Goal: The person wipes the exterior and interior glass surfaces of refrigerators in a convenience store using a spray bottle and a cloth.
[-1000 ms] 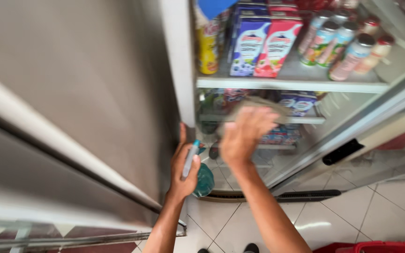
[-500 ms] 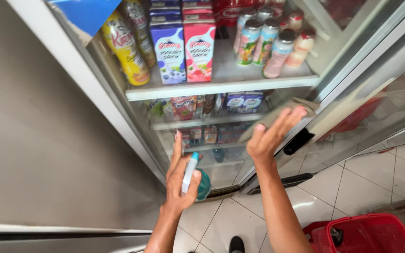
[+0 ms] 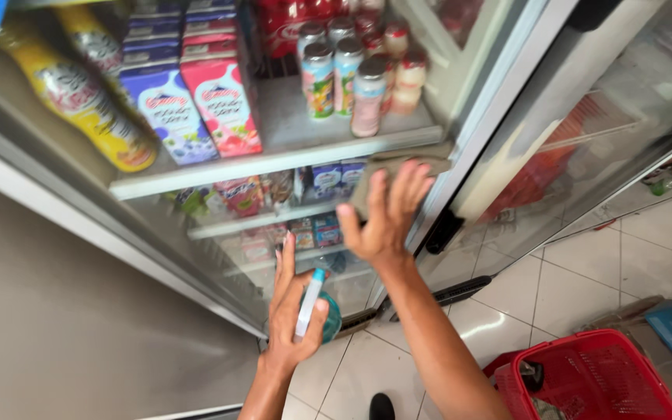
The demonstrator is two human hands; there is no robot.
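My right hand (image 3: 386, 214) presses a grey-brown cloth (image 3: 398, 167) flat against the glass door (image 3: 219, 257) of a drinks fridge, fingers spread, just below a shelf edge. My left hand (image 3: 293, 311) is lower and to the left, wrapped around a small spray bottle (image 3: 313, 307) with a white-and-blue nozzle and a teal body. Behind the glass stand drink cartons (image 3: 196, 105), a yellow bottle (image 3: 87, 101) and several small bottles (image 3: 351, 78).
A second glass door (image 3: 585, 140) stands to the right, with a dark handle (image 3: 445, 233) low on its frame. A red shopping basket (image 3: 585, 377) sits on the white tiled floor (image 3: 585, 272) at lower right. A grey panel (image 3: 64, 327) fills the left.
The view has swung right and closer to the fridge. My right hand with the cloth has shifted up and right across the glass. My left hand still holds the spray bottle.
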